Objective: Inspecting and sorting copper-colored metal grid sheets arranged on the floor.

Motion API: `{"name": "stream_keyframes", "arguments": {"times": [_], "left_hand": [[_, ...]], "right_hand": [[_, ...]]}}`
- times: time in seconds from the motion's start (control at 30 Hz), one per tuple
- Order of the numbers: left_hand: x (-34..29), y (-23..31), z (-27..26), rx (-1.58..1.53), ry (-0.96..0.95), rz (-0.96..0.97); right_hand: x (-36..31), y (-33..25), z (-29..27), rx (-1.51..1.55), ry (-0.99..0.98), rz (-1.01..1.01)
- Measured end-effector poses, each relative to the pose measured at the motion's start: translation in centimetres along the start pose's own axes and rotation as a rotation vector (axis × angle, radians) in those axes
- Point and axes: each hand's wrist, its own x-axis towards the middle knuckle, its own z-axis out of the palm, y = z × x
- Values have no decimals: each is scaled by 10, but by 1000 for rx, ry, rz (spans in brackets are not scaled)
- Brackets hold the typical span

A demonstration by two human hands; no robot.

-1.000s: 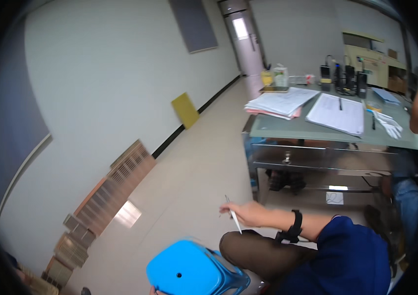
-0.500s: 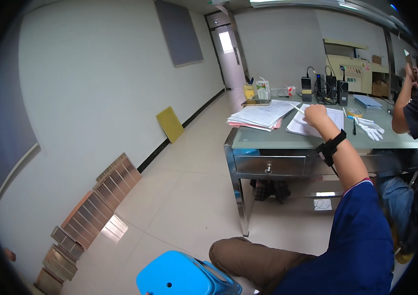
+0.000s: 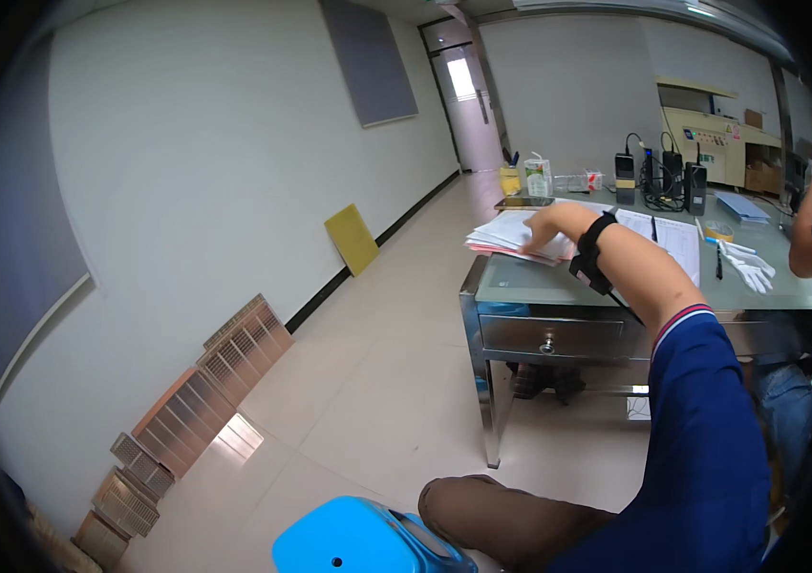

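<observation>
From the lower right my right arm, in a blue sleeve with a black strap and small device on the wrist, reaches over the glass-topped table. My right hand (image 3: 551, 222) is palm down at the near side of a stack of papers (image 3: 502, 227), white sheets over pink ones. Its fingers bend down and close on the sheets; the fingertips show only in part. Right of it, partly behind my forearm, an open notebook (image 3: 681, 246) lies with a dark pen (image 3: 654, 229) on its page. A phone (image 3: 524, 202) lies at the far side of the stack. My left hand is outside the picture.
A blue stool (image 3: 349, 535) stands below. White gloves (image 3: 748, 265), a tape roll (image 3: 718, 231) and several radios (image 3: 625, 177) are on the table (image 3: 568, 288). Slatted panels (image 3: 186, 415) lean along the left wall. A co-worker's raised arm (image 3: 810, 215) is at the right.
My right hand has moved left from the notebook to the paper stack. The light pen-like stick that poked from my fist no longer shows there. The view has swung slightly left.
</observation>
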Motion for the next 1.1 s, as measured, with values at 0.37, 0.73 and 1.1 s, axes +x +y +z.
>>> {"name": "stream_keyframes", "arguments": {"times": [0.37,0.73,1.1], "left_hand": [[-2,3,-3,4,6,-52],[-3,6,-2,-40,-10,-16],[-3,16,-8,46,-10,-65]], "right_hand": [[12,1,11,-103,-13,-24],[7,62,2,-255,374,85],[-19,38,-15,-216,277,77]]}}
